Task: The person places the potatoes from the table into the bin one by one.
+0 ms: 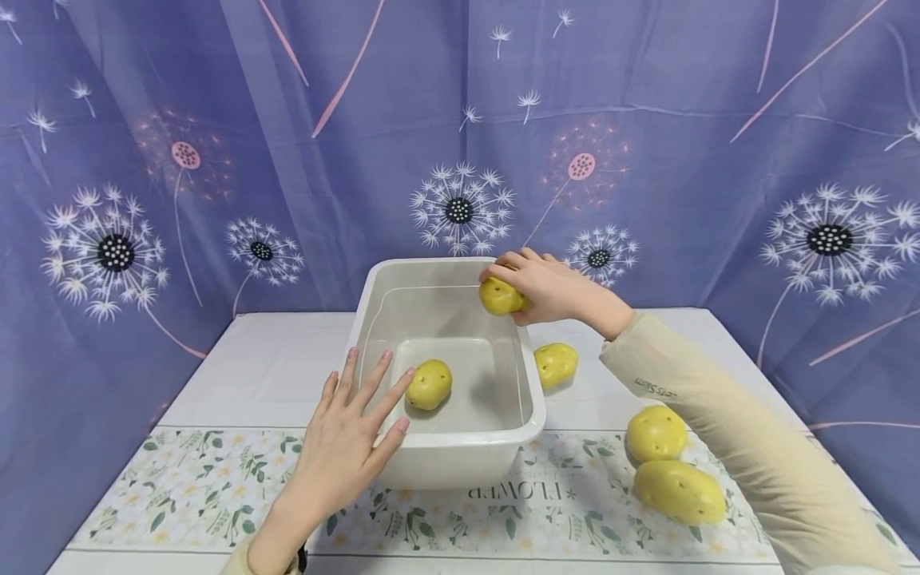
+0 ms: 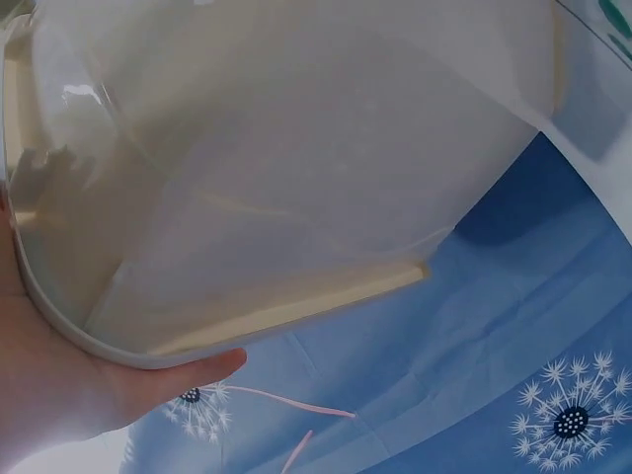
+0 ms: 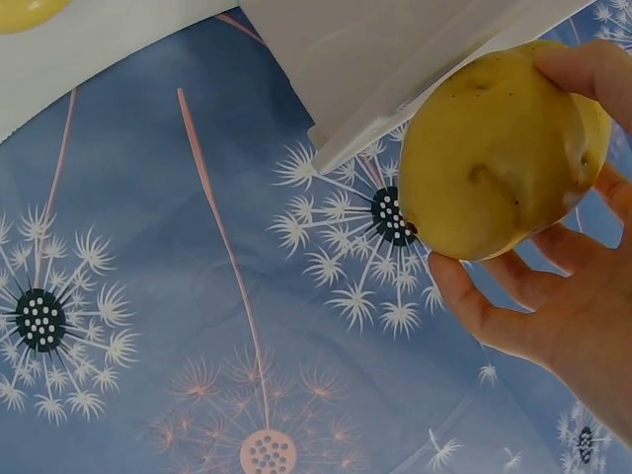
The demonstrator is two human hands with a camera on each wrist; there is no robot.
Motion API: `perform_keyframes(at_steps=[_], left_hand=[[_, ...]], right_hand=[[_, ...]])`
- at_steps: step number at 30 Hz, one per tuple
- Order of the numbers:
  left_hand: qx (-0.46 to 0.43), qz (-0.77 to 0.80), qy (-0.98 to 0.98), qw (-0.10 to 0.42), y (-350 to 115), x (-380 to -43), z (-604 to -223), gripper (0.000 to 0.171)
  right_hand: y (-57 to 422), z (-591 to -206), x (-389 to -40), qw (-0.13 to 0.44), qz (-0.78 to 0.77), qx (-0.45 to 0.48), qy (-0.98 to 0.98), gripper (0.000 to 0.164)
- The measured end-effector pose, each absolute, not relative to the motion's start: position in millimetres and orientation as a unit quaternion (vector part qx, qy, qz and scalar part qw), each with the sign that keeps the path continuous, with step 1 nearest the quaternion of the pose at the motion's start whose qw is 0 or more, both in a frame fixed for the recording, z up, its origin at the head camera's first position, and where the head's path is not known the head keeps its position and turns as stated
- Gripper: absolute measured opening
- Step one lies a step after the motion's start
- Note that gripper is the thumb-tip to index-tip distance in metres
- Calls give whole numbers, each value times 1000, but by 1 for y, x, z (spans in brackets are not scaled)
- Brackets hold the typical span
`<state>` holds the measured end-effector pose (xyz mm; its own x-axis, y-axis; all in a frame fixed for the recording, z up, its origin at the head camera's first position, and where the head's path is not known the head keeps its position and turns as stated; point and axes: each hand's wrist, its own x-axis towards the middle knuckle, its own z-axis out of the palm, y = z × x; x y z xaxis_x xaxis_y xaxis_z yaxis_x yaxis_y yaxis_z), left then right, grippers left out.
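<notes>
A potato (image 1: 501, 296) is gripped in my right hand (image 1: 549, 287), over the right rim of a white plastic basin (image 1: 460, 461) near its back corner. In the right wrist view, fingers and thumb curl round this potato (image 3: 499, 158). Another potato (image 1: 429, 384) lies on the basin's floor, towards the front left. My left hand (image 1: 341, 443) rests at the basin's front left corner with fingers spread and straight. The left wrist view shows this hand (image 2: 69, 370) against the rim, with the basin's outer wall (image 2: 296, 128) filling much of the picture.
One potato (image 1: 556, 366) sits on the table just right of the basin. Two more, a rounder potato (image 1: 656, 434) and a longer potato (image 1: 680, 491), lie together further right, near my sleeve. A floral runner (image 1: 208, 487) crosses the white table; a purple dandelion curtain (image 1: 345, 184) hangs behind.
</notes>
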<state>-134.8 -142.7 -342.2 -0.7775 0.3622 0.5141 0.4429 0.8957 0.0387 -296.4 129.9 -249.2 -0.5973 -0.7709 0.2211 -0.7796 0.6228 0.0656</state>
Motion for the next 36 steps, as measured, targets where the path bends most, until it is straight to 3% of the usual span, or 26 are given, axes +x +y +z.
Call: perform_keyframes(at_steps=[36], left_hand=[[-204,-88,-947,232,-141,-134,-341,47]], right_hand=[[106,-253,-316,103,5,422,-901,60]])
